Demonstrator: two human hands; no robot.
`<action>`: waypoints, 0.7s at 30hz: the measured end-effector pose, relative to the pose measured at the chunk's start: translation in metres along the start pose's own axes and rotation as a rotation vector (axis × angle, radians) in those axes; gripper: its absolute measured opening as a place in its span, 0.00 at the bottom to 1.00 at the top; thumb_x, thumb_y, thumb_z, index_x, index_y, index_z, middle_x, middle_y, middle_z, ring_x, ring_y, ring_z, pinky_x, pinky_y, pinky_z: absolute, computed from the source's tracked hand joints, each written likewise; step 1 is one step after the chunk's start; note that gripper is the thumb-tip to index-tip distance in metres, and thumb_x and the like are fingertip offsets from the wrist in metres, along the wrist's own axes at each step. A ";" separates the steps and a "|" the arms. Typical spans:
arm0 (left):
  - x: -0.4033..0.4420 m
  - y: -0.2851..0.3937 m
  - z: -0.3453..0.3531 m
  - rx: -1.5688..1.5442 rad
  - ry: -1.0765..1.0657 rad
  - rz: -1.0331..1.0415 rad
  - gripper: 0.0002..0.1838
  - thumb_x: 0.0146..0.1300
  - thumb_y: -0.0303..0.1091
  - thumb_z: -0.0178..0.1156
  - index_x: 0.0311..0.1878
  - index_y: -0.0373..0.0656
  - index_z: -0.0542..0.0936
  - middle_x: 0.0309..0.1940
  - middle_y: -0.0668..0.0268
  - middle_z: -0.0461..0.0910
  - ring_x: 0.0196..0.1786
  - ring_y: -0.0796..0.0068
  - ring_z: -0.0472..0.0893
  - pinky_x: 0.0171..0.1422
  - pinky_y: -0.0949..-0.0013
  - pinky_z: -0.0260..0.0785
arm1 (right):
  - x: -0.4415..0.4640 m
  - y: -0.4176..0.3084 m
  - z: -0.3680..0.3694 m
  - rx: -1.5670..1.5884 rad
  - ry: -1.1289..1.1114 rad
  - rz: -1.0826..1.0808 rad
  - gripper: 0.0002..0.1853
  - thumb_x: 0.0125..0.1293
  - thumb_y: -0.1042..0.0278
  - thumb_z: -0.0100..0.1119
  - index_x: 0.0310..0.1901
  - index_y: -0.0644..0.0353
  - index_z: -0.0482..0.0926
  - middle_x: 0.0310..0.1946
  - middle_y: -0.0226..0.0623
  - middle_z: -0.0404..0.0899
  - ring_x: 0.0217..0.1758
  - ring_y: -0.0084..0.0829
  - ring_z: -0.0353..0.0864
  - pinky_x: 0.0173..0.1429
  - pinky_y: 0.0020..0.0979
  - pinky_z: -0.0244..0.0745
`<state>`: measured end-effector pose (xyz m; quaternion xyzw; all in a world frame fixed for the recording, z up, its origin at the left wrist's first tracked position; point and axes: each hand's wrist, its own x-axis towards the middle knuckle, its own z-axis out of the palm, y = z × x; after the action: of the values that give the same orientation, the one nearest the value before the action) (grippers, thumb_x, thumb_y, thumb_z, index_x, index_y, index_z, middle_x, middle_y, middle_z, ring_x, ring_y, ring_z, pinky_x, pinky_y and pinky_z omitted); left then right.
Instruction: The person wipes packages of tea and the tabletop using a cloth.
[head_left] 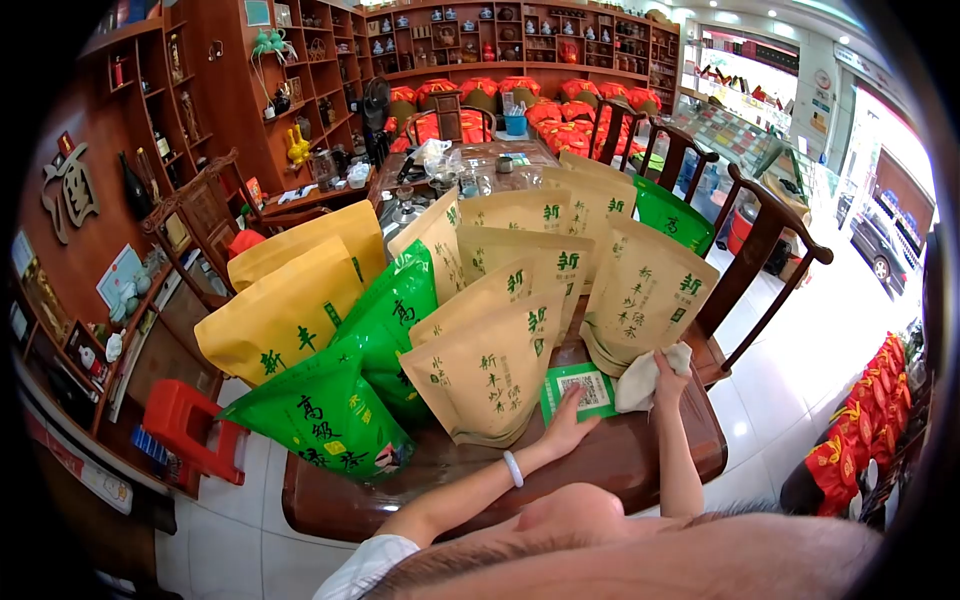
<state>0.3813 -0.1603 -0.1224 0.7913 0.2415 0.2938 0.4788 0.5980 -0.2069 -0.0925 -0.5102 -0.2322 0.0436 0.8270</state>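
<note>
My left hand (568, 428), with a pale bracelet at the wrist, rests on a green card with a QR code (583, 391), its fingers stretched over the lower part. In my right hand (671, 384) a white cloth (640, 383) is bunched, just right of the card. Behind the card stands a tan paper tea bag (645, 295) with green lettering. Another tan tea bag (487, 368) is upright beside my left hand. Further left are a shiny green tea bag (318, 415) and a yellow tea bag (290, 310).
The bags crowd a dark wooden table (345, 500). A wooden chair (750, 260) stands along its right side, and a red plastic stool (190, 425) at the left. Teaware (440, 165) lies at the far end. Red-wrapped goods (860, 430) stand on the floor at the right.
</note>
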 end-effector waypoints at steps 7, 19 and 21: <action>-0.004 0.001 0.005 0.108 -0.023 0.115 0.32 0.55 0.38 0.63 0.60 0.35 0.64 0.65 0.48 0.57 0.69 0.51 0.56 0.72 0.59 0.49 | 0.042 0.052 0.052 -0.045 -0.275 0.121 0.10 0.51 0.78 0.67 0.36 0.64 0.80 0.32 0.30 0.80 0.33 0.20 0.77 0.37 0.24 0.72; -0.005 -0.011 0.016 0.176 -0.031 0.198 0.30 0.53 0.36 0.63 0.57 0.33 0.66 0.63 0.48 0.59 0.69 0.49 0.54 0.73 0.56 0.47 | 0.067 0.068 0.094 -0.051 -0.458 0.306 0.12 0.53 0.75 0.66 0.40 0.63 0.77 0.34 0.33 0.80 0.34 0.26 0.80 0.39 0.28 0.76; -0.005 -0.007 0.015 0.181 -0.039 0.185 0.30 0.53 0.36 0.63 0.57 0.33 0.67 0.63 0.49 0.60 0.69 0.50 0.54 0.73 0.56 0.47 | 0.065 0.063 0.095 -0.091 -0.457 0.310 0.14 0.52 0.74 0.67 0.41 0.65 0.78 0.36 0.34 0.80 0.36 0.25 0.79 0.40 0.28 0.75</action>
<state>0.3870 -0.1699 -0.1357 0.8558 0.1834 0.2982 0.3808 0.6254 -0.0786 -0.0892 -0.5534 -0.3335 0.2731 0.7127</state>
